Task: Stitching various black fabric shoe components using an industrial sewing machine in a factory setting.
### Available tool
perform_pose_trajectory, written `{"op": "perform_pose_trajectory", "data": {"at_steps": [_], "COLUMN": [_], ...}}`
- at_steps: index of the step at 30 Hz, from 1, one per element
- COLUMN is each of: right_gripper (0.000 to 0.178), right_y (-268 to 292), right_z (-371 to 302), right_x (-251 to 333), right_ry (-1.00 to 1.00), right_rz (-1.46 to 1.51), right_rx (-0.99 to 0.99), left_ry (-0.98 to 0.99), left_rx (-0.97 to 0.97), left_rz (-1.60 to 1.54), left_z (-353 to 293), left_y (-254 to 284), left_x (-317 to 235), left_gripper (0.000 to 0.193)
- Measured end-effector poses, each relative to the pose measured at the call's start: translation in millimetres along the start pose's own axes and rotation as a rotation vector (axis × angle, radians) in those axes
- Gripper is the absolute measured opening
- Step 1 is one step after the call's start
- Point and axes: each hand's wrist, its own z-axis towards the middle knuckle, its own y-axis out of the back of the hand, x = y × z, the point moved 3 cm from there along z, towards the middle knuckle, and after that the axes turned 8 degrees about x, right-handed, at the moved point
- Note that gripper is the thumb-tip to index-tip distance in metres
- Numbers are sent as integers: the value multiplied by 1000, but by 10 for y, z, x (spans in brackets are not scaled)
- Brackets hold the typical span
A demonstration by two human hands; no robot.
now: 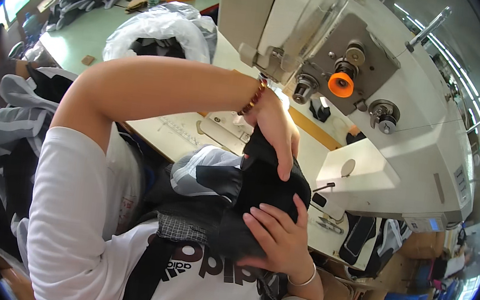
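Observation:
A black cloth piece [268, 192] is bunched between my hands, in front of my chest. My left hand [277, 126] reaches across under the sewing machine's head and is closed on the cloth's upper end. Its thumb points down along the cloth; the other fingers are mostly hidden. My right hand [280, 237] lies against the cloth's lower right side, fingers stretched and apart. A grey and white cloth part [205, 172] with a black patch sticks out to the left of the black cloth. The sewing machine's needle area is hidden behind my left hand.
The white sewing machine [416, 164] stands close at the right. Small scissors [330, 225] and a black phone-like slab [359, 237] lie on its table. A bag of white plastic [168, 26] stands beyond my left arm. Cloth pieces [20, 131] pile up at left.

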Motion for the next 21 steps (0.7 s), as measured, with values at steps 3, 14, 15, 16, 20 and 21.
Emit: {"op": "perform_pose_trajectory", "data": {"at_steps": [3,14,15,16,20,21], "right_gripper": [44,11,19,25,49,54], "right_y": [-187,-611,-508,-514,-265,-231], "right_z": [-148,-1176,-1064,-1017,-736,-633], "right_x": [-80,-338,-268,-183,62,48], "right_ry": [-57,-949,-892,-783,-498,-395], "right_rz": [-111,328,324,264,330,405], "right_rx": [130,-908,-763,-768,-479,-402], "left_ry": [109,183,137,201,106,110], "left_rx": [-206,-568,-485,-430,-675,-662], "left_rz": [384,606,392,84,8,24], "left_z": [297,-95,-100,-41,171,234], "left_y": [36,-598,-658,-735,-790,-759], "left_x": [-99,156,276,393,496,413], "left_gripper": [65,46,52,54,49,49]}}
